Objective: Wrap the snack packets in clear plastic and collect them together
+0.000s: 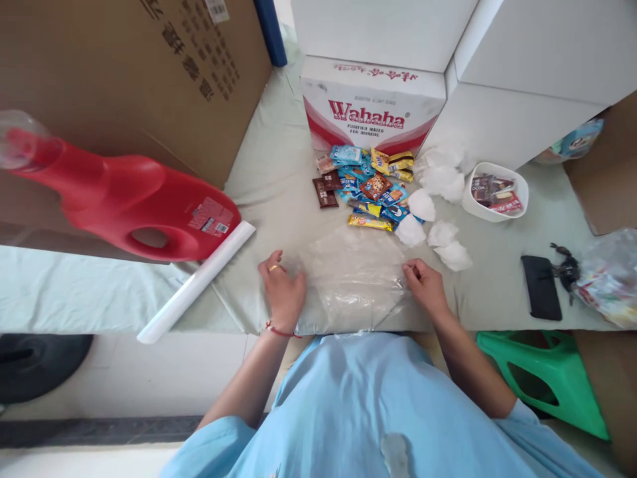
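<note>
A clear plastic bag (pixel 355 265) lies flat and wrinkled on the cloth-covered table, its near edge reaching the front of my blue shirt. My right hand (pixel 426 287) pinches its right edge between thumb and fingertips. At the bag's left edge is my left hand (pixel 283 287), wearing a ring and a red bracelet, with thumb and bent fingers apart. Beyond the bag, a pile of small wrapped snacks (pixel 375 186) in blue, brown and yellow packets lies in front of a Wahaba-type water carton (pixel 373 109) printed "Wahaha". Several crumpled white wads (pixel 422 204) sit to the pile's right.
A white tub (pixel 470 200) of packets stands at right, near a black phone (pixel 541 287), keys (pixel 566 269) and a filled plastic bag (pixel 610 279). At left are a red jug (pixel 124 199), a white roll (pixel 196 282) and a large cardboard box (pixel 149 86). A green stool (pixel 552 378) stands below.
</note>
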`<action>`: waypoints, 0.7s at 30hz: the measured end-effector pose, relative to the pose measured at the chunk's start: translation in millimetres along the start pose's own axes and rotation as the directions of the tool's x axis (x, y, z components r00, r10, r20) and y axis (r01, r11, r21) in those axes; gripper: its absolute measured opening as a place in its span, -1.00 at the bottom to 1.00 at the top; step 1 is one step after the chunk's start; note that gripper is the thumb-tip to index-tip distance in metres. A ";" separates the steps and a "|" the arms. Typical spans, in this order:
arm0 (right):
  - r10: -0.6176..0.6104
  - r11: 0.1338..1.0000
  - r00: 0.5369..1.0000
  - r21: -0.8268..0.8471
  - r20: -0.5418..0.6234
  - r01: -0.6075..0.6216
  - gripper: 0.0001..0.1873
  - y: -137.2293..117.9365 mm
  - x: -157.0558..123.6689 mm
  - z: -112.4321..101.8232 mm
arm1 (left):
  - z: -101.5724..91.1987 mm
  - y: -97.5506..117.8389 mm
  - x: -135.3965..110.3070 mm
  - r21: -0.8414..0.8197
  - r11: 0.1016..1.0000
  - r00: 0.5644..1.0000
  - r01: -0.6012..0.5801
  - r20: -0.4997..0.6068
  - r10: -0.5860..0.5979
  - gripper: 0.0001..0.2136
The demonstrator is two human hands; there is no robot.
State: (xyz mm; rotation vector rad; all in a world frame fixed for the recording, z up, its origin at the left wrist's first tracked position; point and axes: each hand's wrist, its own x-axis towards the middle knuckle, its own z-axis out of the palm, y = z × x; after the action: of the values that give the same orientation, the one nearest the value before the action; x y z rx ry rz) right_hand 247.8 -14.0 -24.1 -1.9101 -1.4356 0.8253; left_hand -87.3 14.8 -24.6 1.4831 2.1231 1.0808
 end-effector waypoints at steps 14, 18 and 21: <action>-0.581 0.711 0.813 -0.504 -0.028 0.490 -0.61 -49.7 70.7 -39.4 | 37.7 24.3 28.1 0.112 0.637 0.498 -0.762 0.730 0.467 -0.52; -0.638 0.703 0.770 -0.417 -0.011 0.576 -0.55 -62.6 11.9 -9.5 | 35.3 11.1 -4.5 0.334 0.724 0.733 -0.604 0.590 0.340 -0.44; -0.637 0.619 0.678 -0.281 0.368 0.734 -0.45 -43.3 -31.0 28.2 | 24.8 5.5 -23.9 0.433 0.757 0.829 -0.490 0.501 0.250 -0.39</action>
State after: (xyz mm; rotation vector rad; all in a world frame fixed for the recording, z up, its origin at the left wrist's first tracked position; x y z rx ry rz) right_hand 193.5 -31.1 -4.5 -1.3054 -2.4340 0.3776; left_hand -58.2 3.8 -40.3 2.2495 1.9326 0.1748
